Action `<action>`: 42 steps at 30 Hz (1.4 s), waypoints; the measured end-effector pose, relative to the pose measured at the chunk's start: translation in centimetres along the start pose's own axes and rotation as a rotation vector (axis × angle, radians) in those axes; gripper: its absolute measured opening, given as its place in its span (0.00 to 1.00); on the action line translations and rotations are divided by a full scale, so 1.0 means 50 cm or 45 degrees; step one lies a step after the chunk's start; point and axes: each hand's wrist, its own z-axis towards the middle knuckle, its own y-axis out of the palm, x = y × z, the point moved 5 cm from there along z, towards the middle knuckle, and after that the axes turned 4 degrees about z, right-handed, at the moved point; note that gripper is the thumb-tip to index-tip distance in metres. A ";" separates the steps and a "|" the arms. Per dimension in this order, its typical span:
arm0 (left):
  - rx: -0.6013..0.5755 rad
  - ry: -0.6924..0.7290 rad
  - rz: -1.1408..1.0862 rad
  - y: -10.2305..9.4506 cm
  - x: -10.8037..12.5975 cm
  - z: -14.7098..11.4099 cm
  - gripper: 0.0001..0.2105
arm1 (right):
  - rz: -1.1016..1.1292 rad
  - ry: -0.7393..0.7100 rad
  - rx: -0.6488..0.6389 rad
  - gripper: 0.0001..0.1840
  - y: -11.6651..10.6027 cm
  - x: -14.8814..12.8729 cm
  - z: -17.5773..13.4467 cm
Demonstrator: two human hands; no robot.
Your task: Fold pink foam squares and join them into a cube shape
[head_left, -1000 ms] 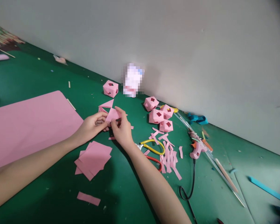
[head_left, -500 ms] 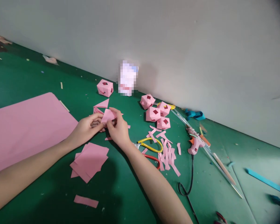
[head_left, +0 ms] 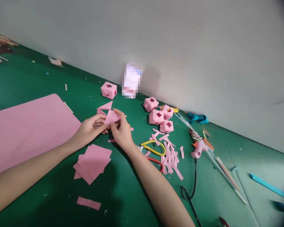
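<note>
Between my two hands is a small piece of pink paper (head_left: 111, 116), folded and held just above the green table. My left hand (head_left: 96, 125) pinches its left edge, fingers curled beneath. The fingers and thumb of my right hand (head_left: 121, 127) close on its right side. Right behind it lie folded pink paper triangles (head_left: 105, 106), partly covered by the held piece. Nearer to me, between my forearms, is a loose stack of pink paper squares (head_left: 93, 162). Scissors (head_left: 153, 147) with one yellow and one red handle lie partly hidden under my right forearm.
A large pink sheet (head_left: 33, 129) lies at the left. Pink folded paper balls (head_left: 156, 117) and cut strips (head_left: 170, 157) are right of my hands. A glue gun (head_left: 198, 148) with a black cord lies farther right. A pixelated upright object (head_left: 132, 81) stands by the wall.
The view has shifted slightly, so things sit a little farther right. Both hands keep their hold on the folded paper, with hardly any visible movement.
</note>
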 end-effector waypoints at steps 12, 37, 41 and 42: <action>0.002 -0.008 -0.018 -0.002 0.005 -0.002 0.14 | -0.007 0.023 -0.006 0.29 0.001 -0.003 -0.002; -0.029 -0.005 0.050 0.001 -0.001 0.000 0.14 | -0.085 0.015 0.008 0.29 -0.002 0.001 0.001; -0.021 0.000 0.063 0.002 0.003 0.001 0.15 | -0.069 0.011 0.009 0.28 -0.002 0.000 0.001; -0.017 -0.003 0.066 0.003 0.004 0.001 0.15 | -0.069 0.011 0.009 0.28 -0.002 -0.001 0.001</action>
